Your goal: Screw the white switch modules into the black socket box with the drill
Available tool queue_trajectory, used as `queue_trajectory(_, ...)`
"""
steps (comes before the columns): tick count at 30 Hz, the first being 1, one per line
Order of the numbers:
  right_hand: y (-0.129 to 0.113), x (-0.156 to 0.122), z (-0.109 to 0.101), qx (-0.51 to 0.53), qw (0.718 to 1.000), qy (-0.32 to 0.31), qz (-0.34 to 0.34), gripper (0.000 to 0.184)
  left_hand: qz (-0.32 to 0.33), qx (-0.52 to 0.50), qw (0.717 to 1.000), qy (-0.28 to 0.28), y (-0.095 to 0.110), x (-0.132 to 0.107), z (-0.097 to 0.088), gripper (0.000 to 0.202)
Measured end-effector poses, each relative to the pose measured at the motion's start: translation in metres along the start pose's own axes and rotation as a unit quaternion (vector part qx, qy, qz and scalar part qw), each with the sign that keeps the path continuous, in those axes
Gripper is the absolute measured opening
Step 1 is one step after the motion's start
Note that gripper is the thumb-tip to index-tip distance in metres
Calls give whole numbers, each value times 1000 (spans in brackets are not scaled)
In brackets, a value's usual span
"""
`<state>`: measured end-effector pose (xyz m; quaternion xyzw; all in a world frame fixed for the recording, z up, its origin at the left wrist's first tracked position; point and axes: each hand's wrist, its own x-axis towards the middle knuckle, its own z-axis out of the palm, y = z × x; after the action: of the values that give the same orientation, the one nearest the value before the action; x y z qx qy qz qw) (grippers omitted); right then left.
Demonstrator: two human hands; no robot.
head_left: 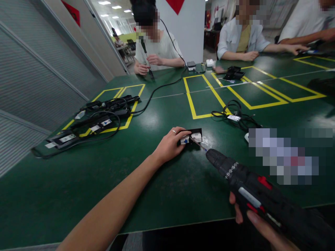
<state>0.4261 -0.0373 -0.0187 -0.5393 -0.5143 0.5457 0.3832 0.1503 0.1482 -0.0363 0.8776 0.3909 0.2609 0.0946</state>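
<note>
My left hand (pixel 171 143) reaches across the green table (pixel 78 188) and its fingers close on a small black power adapter (pixel 194 136) with a white label, holding it flat on the surface. My right hand (pixel 258 223) grips a black cordless electric screwdriver (pixel 251 186) with red accents at the lower right. The driver's bit points up-left and its tip meets the adapter's right end. Only the fingertips of the right hand show under the tool's handle.
Several black adapters with cables (pixel 96 120) lie at the left inside yellow tape boxes. A coiled cable (pixel 237 115) sits right of centre. Three other people sit at the far edge; one holds a screwdriver tool (pixel 146 57). A grey shutter wall stands left.
</note>
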Motion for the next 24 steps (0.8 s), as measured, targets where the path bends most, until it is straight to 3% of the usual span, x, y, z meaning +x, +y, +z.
queue_trajectory(24,3,-1,2,0,1000,9,3,22,2,-13,1000,0,1,0,-1,44)
